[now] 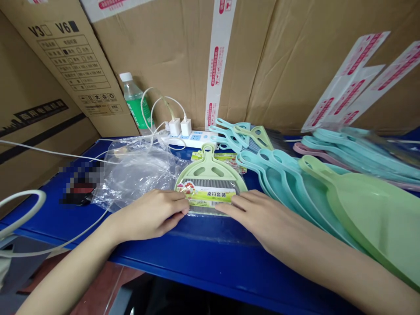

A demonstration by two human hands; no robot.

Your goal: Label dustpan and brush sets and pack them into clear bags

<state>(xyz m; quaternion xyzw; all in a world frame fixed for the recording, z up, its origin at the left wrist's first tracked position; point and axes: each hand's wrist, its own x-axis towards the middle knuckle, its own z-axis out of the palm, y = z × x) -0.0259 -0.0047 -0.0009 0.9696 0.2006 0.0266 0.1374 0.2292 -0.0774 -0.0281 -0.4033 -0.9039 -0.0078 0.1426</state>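
A small light-green dustpan (210, 168) with a brush and a printed yellow-green label card (210, 195) lies on the blue table (203, 253), inside a clear bag. My left hand (154, 214) rests on the bag's left lower edge, fingers curled and pinching it beside the label. My right hand (252, 212) lies on the right lower edge, fingers stretched toward the label and pressing the bag flat.
A pile of clear plastic bags (138, 168) lies to the left. Stacked teal and green dustpans (328, 192) fill the right side, brushes (239, 133) behind. A power strip (193, 139) with chargers, a water bottle (136, 103) and cardboard boxes (170, 48) stand at the back.
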